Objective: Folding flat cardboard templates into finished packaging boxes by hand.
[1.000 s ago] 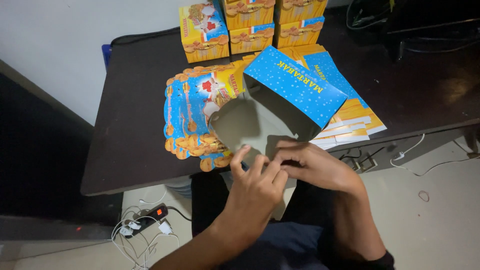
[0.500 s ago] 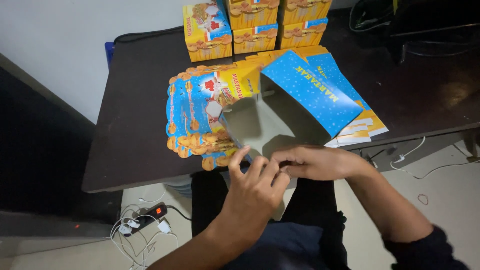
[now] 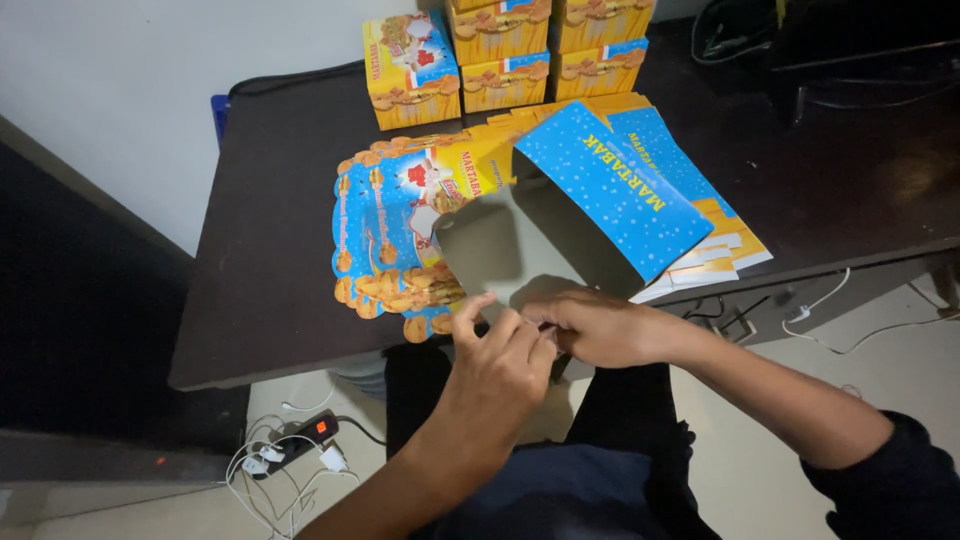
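- Two hands meet at the near edge of the counter [image 3: 270,300], both on the lower edge of a half-folded carton [image 3: 520,250].
- Left hand [image 3: 500,365]: fingers bent, fingertips pinching the carton's near flap; thumb raised just beside the flap's left corner.
- Right hand [image 3: 600,328]: fingers curled and pressed together on the same flap, touching the left hand's fingertips. What lies under the fingers is hidden.
- Half-folded carton: plain grey inner face turned up, blue dotted outer panel [image 3: 605,190] tilted up on its far-right side. It sits near the counter's front edge, at the middle.
- Just left of the carton, partly under it: a fanned pile of flat blanks [image 3: 385,230], blue and orange with scalloped edges, printed pictures on top.
- Right of the carton, touching it: a second stack of flat blanks [image 3: 710,240], blue, yellow and white, running to the counter's front edge.
- Beyond the carton, at the counter's back: assembled boxes [image 3: 500,60], yellow-orange, stacked in rows near the wall.
- Far right of the carton: dark cables [image 3: 740,40] on the counter's back corner.
- Below the counter's front edge, left of the carton: a power strip [image 3: 300,440] with white plugs on the floor.
- Below, right of the carton: a white cord [image 3: 830,300] hanging from the counter.
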